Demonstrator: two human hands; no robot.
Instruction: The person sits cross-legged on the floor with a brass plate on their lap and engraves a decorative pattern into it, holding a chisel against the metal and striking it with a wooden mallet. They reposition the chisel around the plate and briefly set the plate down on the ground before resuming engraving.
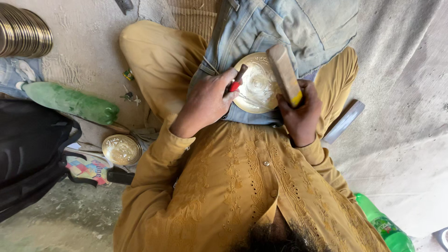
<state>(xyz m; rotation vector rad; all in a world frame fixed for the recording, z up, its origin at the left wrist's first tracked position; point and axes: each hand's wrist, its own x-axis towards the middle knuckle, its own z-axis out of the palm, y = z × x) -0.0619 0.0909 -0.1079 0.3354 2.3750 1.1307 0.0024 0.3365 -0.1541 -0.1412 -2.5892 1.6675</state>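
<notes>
Your left hand [205, 100] is clamped around a slim punch tool with a red band and dark shaft [238, 80], fingers curled together on it. The tool's long axis runs diagonally, its dark end pointing up and to the right in the picture, over the edge of the round, pale gold metal plate with engraved rings [255, 84]. That plate lies on the faded blue denim cloth [280, 23] spread across your lap, between your two hands.

Your right hand [303, 112] grips a wooden mallet bar with a yellow band [284, 72], fingers closed tight near the yellow end. Its long axis is steeply tilted, the free end pointing up and slightly left, crossing the plate's right side.

A second small round golden dish [121, 149] sits on the floor beside your left knee, with a green plastic bottle [70, 101] just beyond it and a stack of metal discs [23, 32] in the corner.
</notes>
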